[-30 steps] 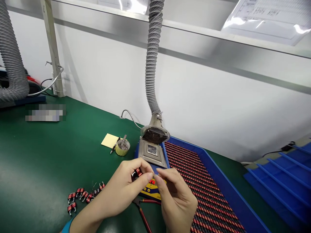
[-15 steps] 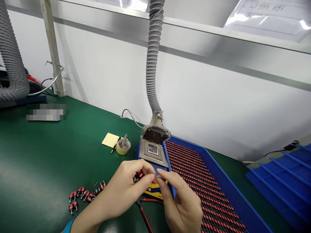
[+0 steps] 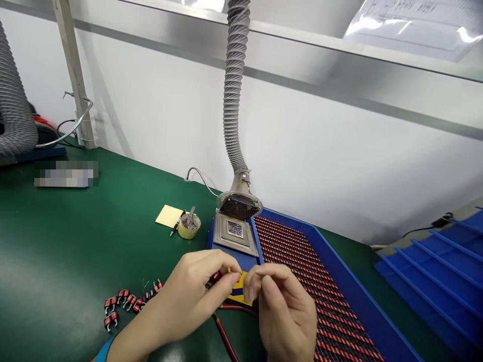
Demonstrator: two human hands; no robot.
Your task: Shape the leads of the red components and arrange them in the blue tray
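My left hand is pinched around a small red wire-wound component with metal leads, partly hidden by my fingers. My right hand sits just to its right, with curled fingertips above a yellow control unit. Whatever those fingertips may hold is hidden. Several similar red components lie loose on the green mat left of my left wrist. Red-handled pliers lie below my hands, mostly covered by them.
A blue tray packed with rows of red components stands to the right, beside a metal heating plate. Behind stand a grey extraction hose, a tape roll holding scraps, a yellow note, a pen, and blue bins.
The whole scene has shifted slightly left and up in view. My right hand has moved a little right, opening more space between my hands. My left hand still grips the red component.
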